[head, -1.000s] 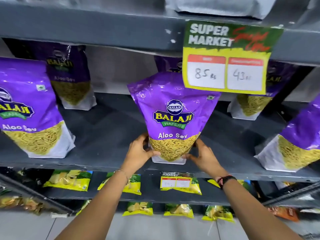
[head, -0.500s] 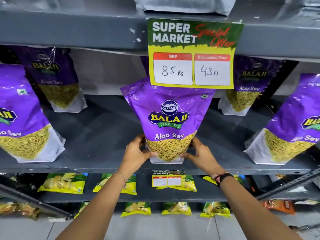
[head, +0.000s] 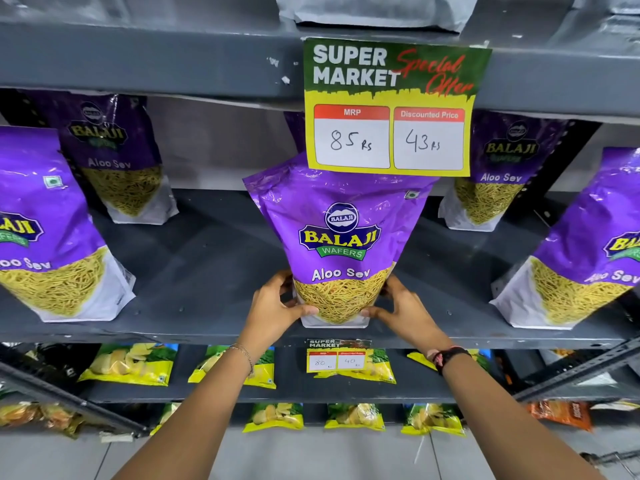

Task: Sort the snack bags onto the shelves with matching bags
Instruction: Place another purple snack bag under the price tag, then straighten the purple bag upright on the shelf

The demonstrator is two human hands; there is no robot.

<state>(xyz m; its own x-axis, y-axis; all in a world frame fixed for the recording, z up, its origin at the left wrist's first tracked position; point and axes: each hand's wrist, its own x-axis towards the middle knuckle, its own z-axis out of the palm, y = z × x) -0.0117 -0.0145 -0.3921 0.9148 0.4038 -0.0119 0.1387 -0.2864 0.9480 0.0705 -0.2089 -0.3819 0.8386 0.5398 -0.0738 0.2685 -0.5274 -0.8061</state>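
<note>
Head view, one frame. I see both hands at the base of a purple Balaji Aloo Sev bag (head: pixel 341 244) standing upright near the front edge of the grey middle shelf (head: pixel 214 271). Left hand (head: pixel 273 308) wraps the bag's lower left corner, thumb across the front; right hand (head: pixel 403 308) mirrors it on the lower right. Both are closed on the bag; fingers behind it are hidden. Whether its base rests fully on the shelf I cannot tell.

The bag's top edge is covered by the price card (head: pixel 393 109) hanging from the shelf above, reading MRP 85 Rs, discounted 43 Rs. A sliver of another purple bag shows behind, left of the card; mostly hidden.

Matching Aloo Sev bags on the same shelf: front-left bag (head: pixel 52 237), cut off by the frame edge; back-left bag (head: pixel 119 161), in shadow; back-right bag (head: pixel 498 174), top partly behind the card; front-right bag (head: pixel 581 258), cut off at right.

Lower shelf: yellow-green chip bags (head: pixel 131 365), print too small to read, and a smaller price card (head: pixel 336 356), figures hard to make out. On the top shelf, only the pale underside of a package (head: pixel 377 12) shows.
</note>
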